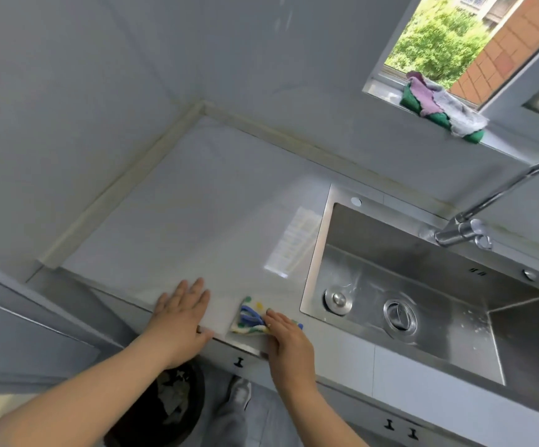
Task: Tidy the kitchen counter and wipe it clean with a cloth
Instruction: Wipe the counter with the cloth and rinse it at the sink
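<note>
The left hand [181, 314] lies flat on the bench [213, 204] near its front edge. Its fingers are straight and a little spread, and it holds nothing. Just right of it is the cloth [250, 317], a small soft piece, white with green and yellow dots and blue stripes. It is a little crumpled and lies at the front edge of the bench. The right hand [285, 337] rests on the right part of the cloth, with the fingers nearly straight, pressing it down and not curled round it. The two hands are near each other but apart.

Under the left forearm a round black bin [171, 411] stands on the floor with crumpled things inside, and a grey shoe [240, 391] is beside it. A small black handle [239, 361] sits on the grey cabinet front. Right of the cloth the steel sink [318, 253] is set into the bench. It is rectangular, of brushed metal, with a round plug [337, 300] and a round drain [400, 314] in its bottom. A curved chrome faucet [487, 201] rises behind it. Higher up at the right, a heap of rags [439, 104], green, pink and grey, lies on the window sill [387, 91].

The bench top is smooth, pale and glossy, with a bright reflection near the sink. A cream sealing strip [100, 201] runs where it meets the grey walls, which form a corner at the back.
</note>
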`<action>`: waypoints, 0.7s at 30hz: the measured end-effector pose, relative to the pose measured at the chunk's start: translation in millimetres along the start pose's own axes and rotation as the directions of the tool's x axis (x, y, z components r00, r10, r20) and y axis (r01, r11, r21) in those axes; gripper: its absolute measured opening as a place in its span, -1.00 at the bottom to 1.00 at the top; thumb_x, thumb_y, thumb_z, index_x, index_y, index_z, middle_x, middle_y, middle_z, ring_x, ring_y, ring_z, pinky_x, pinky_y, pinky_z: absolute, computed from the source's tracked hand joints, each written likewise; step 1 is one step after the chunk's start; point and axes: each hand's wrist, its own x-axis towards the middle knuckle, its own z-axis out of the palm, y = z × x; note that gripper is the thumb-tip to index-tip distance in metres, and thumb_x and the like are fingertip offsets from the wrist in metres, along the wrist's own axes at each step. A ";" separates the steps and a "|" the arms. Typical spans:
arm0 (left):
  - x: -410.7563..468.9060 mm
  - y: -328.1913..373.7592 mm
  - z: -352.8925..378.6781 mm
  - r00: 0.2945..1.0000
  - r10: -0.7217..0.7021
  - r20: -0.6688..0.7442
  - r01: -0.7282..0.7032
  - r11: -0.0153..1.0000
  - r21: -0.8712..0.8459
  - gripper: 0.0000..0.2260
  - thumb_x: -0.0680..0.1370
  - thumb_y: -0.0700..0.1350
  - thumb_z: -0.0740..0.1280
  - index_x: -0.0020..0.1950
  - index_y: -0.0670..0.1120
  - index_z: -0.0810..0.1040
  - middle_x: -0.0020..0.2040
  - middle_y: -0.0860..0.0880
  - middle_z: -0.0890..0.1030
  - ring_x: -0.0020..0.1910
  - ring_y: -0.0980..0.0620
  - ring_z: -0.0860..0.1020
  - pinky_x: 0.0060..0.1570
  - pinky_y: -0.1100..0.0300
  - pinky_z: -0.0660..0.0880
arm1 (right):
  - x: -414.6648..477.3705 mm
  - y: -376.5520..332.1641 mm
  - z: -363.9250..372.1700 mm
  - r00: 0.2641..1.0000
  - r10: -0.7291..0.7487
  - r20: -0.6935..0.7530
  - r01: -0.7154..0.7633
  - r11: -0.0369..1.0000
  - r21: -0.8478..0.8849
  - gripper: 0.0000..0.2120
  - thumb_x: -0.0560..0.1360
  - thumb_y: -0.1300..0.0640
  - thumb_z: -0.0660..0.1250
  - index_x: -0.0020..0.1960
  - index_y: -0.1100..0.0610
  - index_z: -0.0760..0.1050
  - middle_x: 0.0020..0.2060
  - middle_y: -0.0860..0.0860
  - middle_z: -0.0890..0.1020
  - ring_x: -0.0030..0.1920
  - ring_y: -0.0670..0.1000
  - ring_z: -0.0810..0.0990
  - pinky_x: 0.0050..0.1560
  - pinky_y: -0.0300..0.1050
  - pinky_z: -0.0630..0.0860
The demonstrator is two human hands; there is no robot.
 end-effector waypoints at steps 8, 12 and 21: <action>12.8 -5.3 -17.2 0.993 0.052 0.106 -0.052 0.999 -0.009 -0.38 0.62 0.17 0.06 0.58 -0.09 -0.04 0.58 -0.12 -0.19 0.55 -0.18 -0.15 0.52 0.01 -0.06 | -36.0 -16.4 -38.1 0.966 0.106 0.236 -0.131 0.987 0.093 -0.81 0.41 0.17 0.19 -0.12 0.00 0.57 -0.38 0.03 0.60 -0.39 -0.01 0.56 -0.32 -0.11 0.51; 14.7 9.9 -30.8 0.997 0.063 0.052 -0.059 0.996 -0.062 -0.43 0.63 0.14 0.08 0.56 -0.10 0.06 0.57 -0.14 0.00 0.54 -0.15 0.01 0.50 0.09 0.02 | -26.0 -12.5 -70.3 0.966 0.227 0.120 -0.253 0.922 0.293 -0.77 0.49 0.21 0.18 -0.18 0.02 0.58 -0.39 0.16 0.53 -0.53 -0.05 0.59 -0.40 0.08 0.53; 80.4 83.3 -86.7 0.988 0.135 -0.072 -0.142 0.984 -0.108 -0.42 0.63 0.14 0.09 0.57 -0.07 0.05 0.58 -0.10 -0.03 0.55 -0.09 -0.01 0.50 0.12 0.01 | 78.6 57.0 -154.4 0.839 0.472 -0.269 -0.343 0.845 0.411 -0.79 0.49 0.19 0.25 -0.30 0.07 0.56 -0.51 0.04 0.56 -0.49 0.07 0.59 -0.46 -0.03 0.53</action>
